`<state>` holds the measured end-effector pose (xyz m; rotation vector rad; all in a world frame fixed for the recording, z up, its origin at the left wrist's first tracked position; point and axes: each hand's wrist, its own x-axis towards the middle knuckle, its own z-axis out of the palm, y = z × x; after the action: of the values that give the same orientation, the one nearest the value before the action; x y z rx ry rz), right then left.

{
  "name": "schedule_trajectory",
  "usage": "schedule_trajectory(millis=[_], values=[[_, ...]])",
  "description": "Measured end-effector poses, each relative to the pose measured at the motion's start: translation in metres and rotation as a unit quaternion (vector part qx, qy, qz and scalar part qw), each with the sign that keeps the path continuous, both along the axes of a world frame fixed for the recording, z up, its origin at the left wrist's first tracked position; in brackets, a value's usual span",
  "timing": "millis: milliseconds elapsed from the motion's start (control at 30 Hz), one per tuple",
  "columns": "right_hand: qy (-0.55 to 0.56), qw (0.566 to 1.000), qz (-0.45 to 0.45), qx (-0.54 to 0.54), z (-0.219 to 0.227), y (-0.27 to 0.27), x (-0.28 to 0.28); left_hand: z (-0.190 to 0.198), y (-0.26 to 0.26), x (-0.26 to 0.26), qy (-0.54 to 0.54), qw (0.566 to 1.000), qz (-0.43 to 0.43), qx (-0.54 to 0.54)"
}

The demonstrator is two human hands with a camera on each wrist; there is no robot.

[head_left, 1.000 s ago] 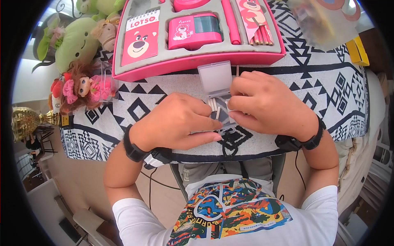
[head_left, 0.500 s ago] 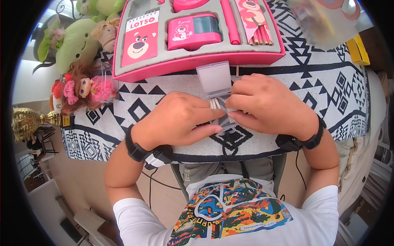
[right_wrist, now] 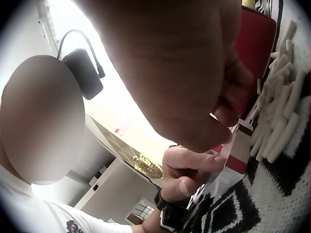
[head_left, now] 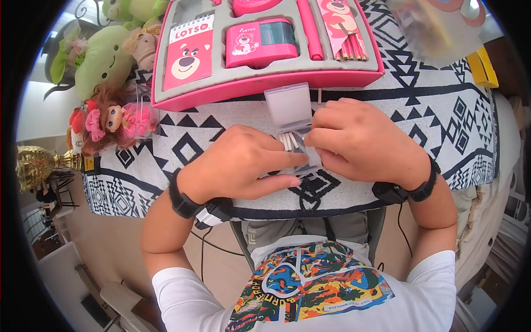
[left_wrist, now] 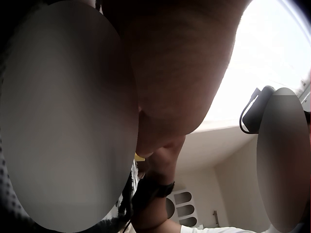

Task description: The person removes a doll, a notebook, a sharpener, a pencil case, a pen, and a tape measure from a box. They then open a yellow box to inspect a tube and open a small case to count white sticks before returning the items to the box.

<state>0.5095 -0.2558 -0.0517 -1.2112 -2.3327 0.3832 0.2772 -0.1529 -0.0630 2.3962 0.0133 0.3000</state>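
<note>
A small clear plastic box (head_left: 307,162) lies on the patterned cloth with its lid (head_left: 289,106) raised behind it. Several short white sticks (head_left: 288,141) sit in its left part. My left hand (head_left: 238,163) reaches over the box from the left, index finger extended across it, thumb apart at the near side. My right hand (head_left: 368,143) has curled fingers and thumb gripping the box's right edge; their tips are partly hidden. In the right wrist view, the right hand (right_wrist: 180,77) is above the left hand (right_wrist: 187,170), both at the box (right_wrist: 235,155).
Behind the box stands a large pink gift set (head_left: 265,77) with notebook and pencils. More white sticks (right_wrist: 279,111) lie piled on the cloth beside it. Dolls (head_left: 119,119) and plush toys (head_left: 105,58) are at the left; a yellow box (head_left: 482,69) is at the far right.
The raised lid has shifted slightly left. My left index finger has extended farther right over the box. A white stick seen earlier by my right fingertips no longer shows there.
</note>
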Motion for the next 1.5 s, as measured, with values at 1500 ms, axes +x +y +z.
schedule_trajectory(millis=[1500], values=[[-0.003, 0.996, -0.074, -0.041, 0.008, -0.002, 0.013, 0.003, -0.009, 0.001, 0.052, 0.986, 0.053, 0.147]])
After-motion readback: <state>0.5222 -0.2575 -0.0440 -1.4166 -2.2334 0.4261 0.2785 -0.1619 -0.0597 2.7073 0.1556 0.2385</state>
